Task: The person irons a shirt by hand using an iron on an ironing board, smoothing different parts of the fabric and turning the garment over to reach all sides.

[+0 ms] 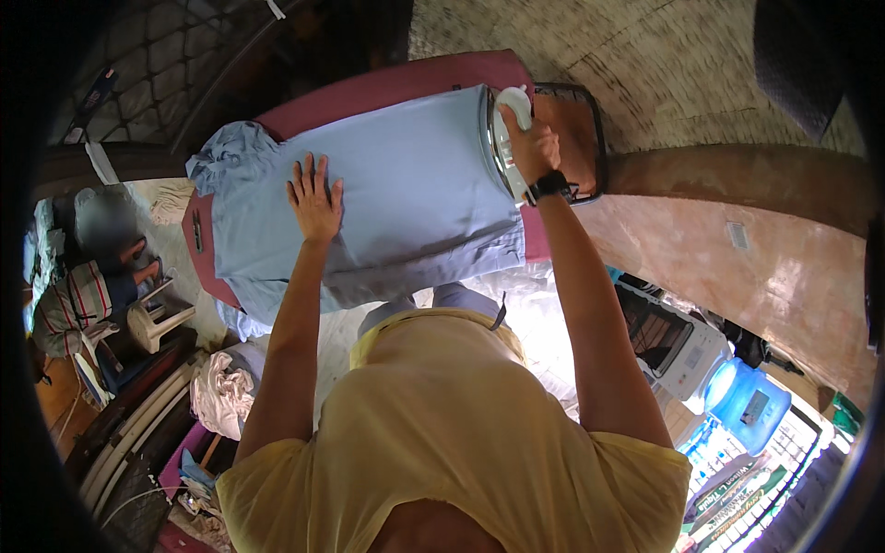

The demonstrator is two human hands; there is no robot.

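Note:
A light blue shirt [406, 175] lies spread over a dark red ironing board [396, 81], its far left part bunched up. My left hand [315, 201] rests flat on the cloth, fingers spread. At the board's right end, my right hand [532, 147] is closed round the handle of a white clothes iron [502, 138]. The iron stands along the shirt's right edge, and its silver rim faces the cloth. Whether its plate touches the shirt or the board's end, I cannot tell. A dark watch sits on my right wrist.
A metal-framed iron rest [590, 138] juts from the board's right end. To the left, another person [83, 295] is near a beige plastic stool [157, 318]. Crumpled cloth [221, 396] lies at lower left. A white appliance [678, 350] and blue water jug [749, 405] stand at right.

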